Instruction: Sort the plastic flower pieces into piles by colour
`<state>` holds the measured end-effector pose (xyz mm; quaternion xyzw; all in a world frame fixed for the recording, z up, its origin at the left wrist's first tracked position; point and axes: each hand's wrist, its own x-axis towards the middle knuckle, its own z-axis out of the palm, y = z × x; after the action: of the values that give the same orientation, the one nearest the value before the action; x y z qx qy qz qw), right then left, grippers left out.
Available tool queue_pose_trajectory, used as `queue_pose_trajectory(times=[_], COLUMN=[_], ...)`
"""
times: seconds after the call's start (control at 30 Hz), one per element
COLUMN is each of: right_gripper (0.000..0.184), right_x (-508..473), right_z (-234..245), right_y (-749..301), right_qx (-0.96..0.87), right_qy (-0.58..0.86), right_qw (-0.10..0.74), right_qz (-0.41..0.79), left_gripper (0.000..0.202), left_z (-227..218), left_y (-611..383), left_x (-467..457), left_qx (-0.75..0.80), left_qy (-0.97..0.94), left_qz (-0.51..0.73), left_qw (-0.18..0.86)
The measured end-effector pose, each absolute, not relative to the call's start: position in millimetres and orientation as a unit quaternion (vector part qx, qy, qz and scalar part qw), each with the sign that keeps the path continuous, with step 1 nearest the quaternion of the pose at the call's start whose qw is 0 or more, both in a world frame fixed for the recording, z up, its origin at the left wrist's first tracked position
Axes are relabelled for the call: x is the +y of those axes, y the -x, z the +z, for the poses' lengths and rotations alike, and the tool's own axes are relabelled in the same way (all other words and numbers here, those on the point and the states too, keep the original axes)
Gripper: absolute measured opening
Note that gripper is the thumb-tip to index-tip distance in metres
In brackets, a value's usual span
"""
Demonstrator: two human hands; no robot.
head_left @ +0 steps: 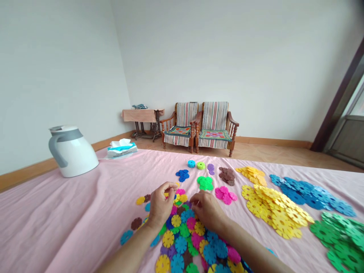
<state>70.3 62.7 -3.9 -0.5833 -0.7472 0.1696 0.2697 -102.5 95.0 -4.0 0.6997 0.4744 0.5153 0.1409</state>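
A mixed heap of plastic snowflake discs [181,245] in many colours lies on the pink cloth. Over its far left edge, my left hand [161,203] is closed in a pinch. A sliver of yellow disc [178,185] shows right at those fingertips; whether they grip it I cannot tell. My right hand [208,210] curls over the right side of the heap, fingertips bent down and closed, with anything in them hidden. Just beyond the hands lie small single-colour groups: dark blue discs [182,174], bright green discs [205,183] and pink discs [225,195].
Larger piles of yellow discs [275,208], blue discs [309,192] and green discs [341,239] spread to the right. Brown discs [226,176] lie farther back. A white jug [78,155] and a tissue box [122,150] stand at left. Two wooden chairs [215,125] are beyond.
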Motion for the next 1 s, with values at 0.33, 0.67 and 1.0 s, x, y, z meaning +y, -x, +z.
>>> queue_pose_trajectory(times=[0.33, 0.67, 1.0], right_gripper=[0.016, 0.008, 0.030], right_x=[78.9, 119.6, 186.5], right_z=[-3.6, 16.1, 4.3], right_y=[-57.3, -126.9, -155.0], right_qx=[-0.743, -0.640, -0.524], right_qy=[0.586, 0.702, 0.810], right_qw=[0.265, 0.276, 0.233], right_qz=[0.183, 0.147, 0.123], left_gripper=[0.018, 0.020, 0.020], left_z=[-2.4, -4.1, -5.7], left_y=[102.4, 101.2, 103.6], left_x=[94.2, 95.5, 97.2], left_qx=[0.476, 0.478, 0.493], left_qy=[-0.704, -0.692, -0.682], left_qz=[0.508, 0.512, 0.511], left_qw=[0.140, 0.175, 0.175])
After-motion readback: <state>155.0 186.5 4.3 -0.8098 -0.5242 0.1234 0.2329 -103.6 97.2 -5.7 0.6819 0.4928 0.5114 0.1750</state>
